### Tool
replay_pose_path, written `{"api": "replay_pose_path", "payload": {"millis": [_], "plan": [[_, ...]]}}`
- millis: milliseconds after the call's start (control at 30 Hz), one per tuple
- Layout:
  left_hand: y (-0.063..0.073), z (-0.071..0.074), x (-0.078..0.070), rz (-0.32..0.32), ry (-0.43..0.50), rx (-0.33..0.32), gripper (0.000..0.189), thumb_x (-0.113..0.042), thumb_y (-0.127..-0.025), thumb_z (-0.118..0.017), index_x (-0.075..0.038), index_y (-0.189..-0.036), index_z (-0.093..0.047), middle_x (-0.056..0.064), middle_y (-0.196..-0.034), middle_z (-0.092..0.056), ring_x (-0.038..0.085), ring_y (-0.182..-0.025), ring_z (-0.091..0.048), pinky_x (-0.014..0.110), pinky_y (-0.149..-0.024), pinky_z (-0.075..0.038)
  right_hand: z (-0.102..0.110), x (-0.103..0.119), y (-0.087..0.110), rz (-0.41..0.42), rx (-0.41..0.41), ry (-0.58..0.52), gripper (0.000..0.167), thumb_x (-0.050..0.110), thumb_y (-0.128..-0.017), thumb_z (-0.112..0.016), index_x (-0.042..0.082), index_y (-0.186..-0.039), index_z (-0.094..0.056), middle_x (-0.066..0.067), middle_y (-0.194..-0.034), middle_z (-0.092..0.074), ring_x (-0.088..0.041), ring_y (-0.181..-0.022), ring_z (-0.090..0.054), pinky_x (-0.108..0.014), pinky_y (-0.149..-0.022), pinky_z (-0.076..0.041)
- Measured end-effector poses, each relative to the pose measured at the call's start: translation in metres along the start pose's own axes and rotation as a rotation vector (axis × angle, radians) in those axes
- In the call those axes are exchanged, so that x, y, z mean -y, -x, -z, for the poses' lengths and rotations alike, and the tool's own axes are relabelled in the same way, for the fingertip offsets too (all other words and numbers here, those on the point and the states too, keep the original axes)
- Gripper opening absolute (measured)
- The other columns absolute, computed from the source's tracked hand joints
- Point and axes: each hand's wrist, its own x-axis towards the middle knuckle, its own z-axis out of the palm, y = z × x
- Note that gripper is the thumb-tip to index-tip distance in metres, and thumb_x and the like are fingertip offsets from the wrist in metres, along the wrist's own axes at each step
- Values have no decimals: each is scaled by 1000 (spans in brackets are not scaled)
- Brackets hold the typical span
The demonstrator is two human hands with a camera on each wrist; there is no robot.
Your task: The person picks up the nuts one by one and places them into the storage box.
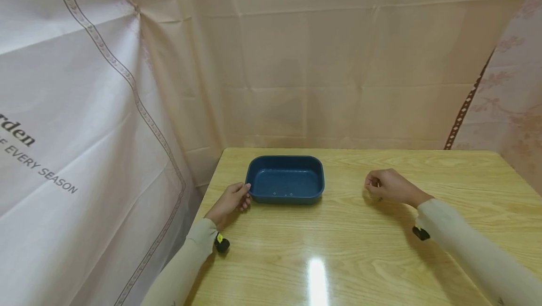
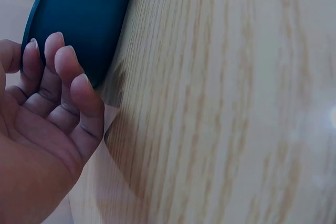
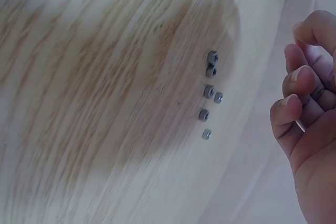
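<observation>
A deep blue rectangular tray (image 1: 284, 199) stands on the wooden table. My left hand (image 1: 230, 201) pinches its near left corner, thumb over the rim; in the left wrist view the other fingers (image 2: 68, 64) curl loosely beside the wall. Several small metal nuts lie on the tray floor, one a nut (image 1: 274, 193) by the near wall. To the right, my right hand (image 1: 391, 186) hovers above the table with bent fingers, thumb and index close together. I cannot tell whether anything is between them. In the right wrist view, several hex nuts (image 3: 209, 91) lie loose on the tabletop near this hand.
The light wood table (image 1: 271, 240) has its far edge against a beige hanging cloth (image 1: 296, 70). A white printed cloth (image 1: 84, 155) hangs along the left side, and a floral cloth (image 1: 512, 84) at the right. A glare spot (image 1: 317, 280) shows near the front.
</observation>
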Motion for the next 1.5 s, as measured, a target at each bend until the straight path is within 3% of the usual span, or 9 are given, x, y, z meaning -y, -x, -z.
{"api": "replay_pose_path", "payload": {"millis": [467, 700, 1167, 1500], "plan": [[0, 0, -1, -6, -3, 2, 41, -38, -111, -48, -2, -95, -58, 7, -81, -61, 17, -65, -54, 28, -58, -47, -4, 14, -16, 35, -4, 14, 7, 11, -101, -67, 5, -100, -70, 5, -78, -63, -7, -62, -52, -26, -58, -48], [-1, 0, 1, -12, 0, 3, 42, -41, -110, -49, -3, -94, -58, 7, -81, -61, 16, -65, -54, 28, -58, -47, -5, 19, -25, 51, -2, -9, 10, 12, -101, -67, 3, -100, -70, 4, -76, -63, -8, -57, -52, -27, -52, -49], [2, -1, -3, -7, 22, -10, 40, -38, -111, -49, -2, -95, -58, 7, -82, -61, 16, -65, -53, 28, -58, -47, -10, 38, -48, 103, -8, 34, 6, 12, -99, -69, 7, -97, -71, 9, -78, -63, -9, -66, -53, -27, -62, -47], [1, -2, -1, -8, 24, -13, 41, -39, -110, -51, -2, -94, -57, 7, -81, -61, 16, -64, -54, 27, -56, -47, -21, 57, -63, 147, 3, -13, 5, 11, -98, -69, 6, -97, -71, 9, -79, -63, -10, -69, -55, -27, -63, -47]]}}
